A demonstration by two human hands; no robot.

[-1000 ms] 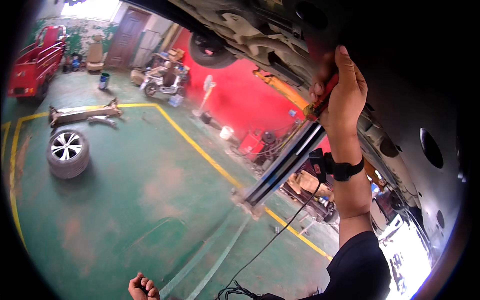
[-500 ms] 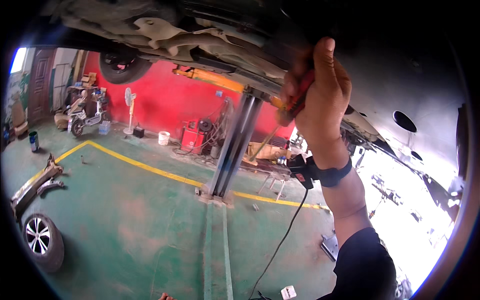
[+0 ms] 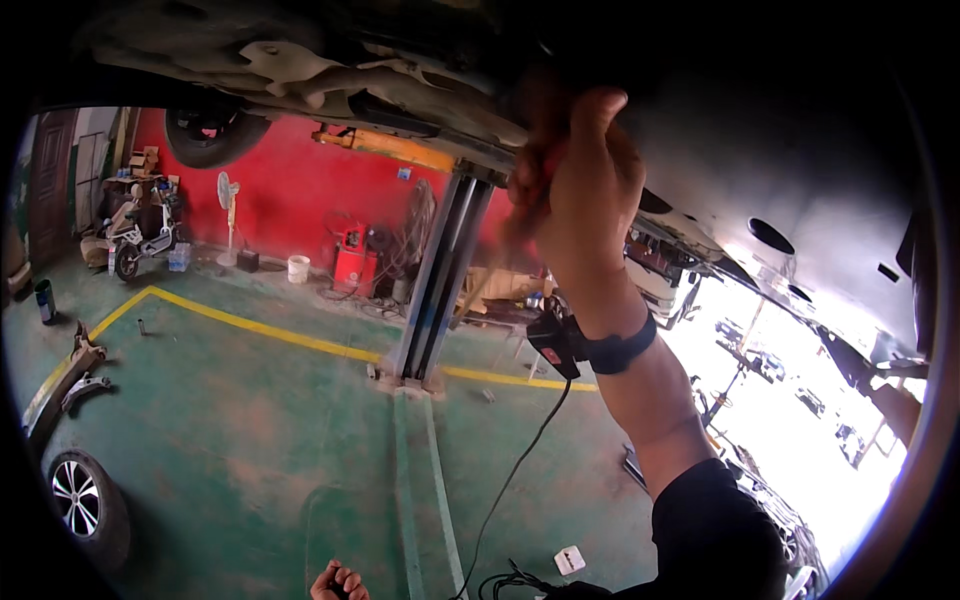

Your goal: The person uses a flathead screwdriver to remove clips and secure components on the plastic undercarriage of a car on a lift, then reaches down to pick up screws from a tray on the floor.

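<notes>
My right hand (image 3: 592, 205) is raised under the lifted car, its fingers wrapped round a screwdriver (image 3: 516, 229) with a red and yellow handle. Motion smears the handle, and the thin shaft slants down to the left, away from the car. Above the hand, the car's underbody (image 3: 390, 85) is dark, so I cannot tell whether the fist touches it. Low at the bottom edge, my left hand (image 3: 340, 581) shows only in part. Its fingers are curled round something dark that I cannot make out. A black strapped device (image 3: 556, 340) with a cable sits on my right wrist.
A lift post (image 3: 437, 280) with an orange arm (image 3: 390, 148) stands ahead under the car. On the green floor lie a wheel (image 3: 88, 505), metal suspension parts (image 3: 65, 385) and a white block (image 3: 569, 559). A scooter (image 3: 140, 235), fan (image 3: 228, 215) and red machine (image 3: 354, 262) stand farther back.
My right hand and the screwdriver have shifted left in view, along with most of the scene. More of my left hand has come in at the bottom edge.
</notes>
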